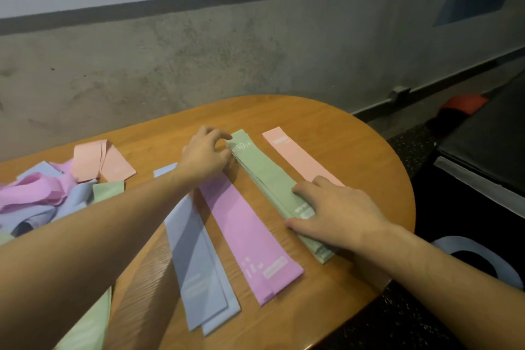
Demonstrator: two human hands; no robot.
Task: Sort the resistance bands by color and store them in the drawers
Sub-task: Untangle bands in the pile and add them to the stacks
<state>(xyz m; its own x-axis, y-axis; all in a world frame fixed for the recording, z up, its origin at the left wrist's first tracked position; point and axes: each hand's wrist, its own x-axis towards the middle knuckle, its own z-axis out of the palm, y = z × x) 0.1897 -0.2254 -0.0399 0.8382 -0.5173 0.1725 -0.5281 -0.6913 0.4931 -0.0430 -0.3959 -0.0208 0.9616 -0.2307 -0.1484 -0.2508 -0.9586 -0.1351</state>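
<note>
Head view is showing the left hand [206,155] pinching the far end of the green bands [265,176] on the table [369,167]. Right hand [335,210] is lying flat on their near end, fingers straight, between the pink band [295,156] and the purple band [244,224].

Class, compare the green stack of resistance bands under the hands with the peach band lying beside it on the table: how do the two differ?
The green stack of flat resistance bands is several layers thick; the single peach flat band looks like one layer. The left hand touches the green stack's far end and the right hand rests on its near end; the peach band lies mostly uncovered, beside the right hand. Both lie straight and roughly parallel on the wooden table.
</note>
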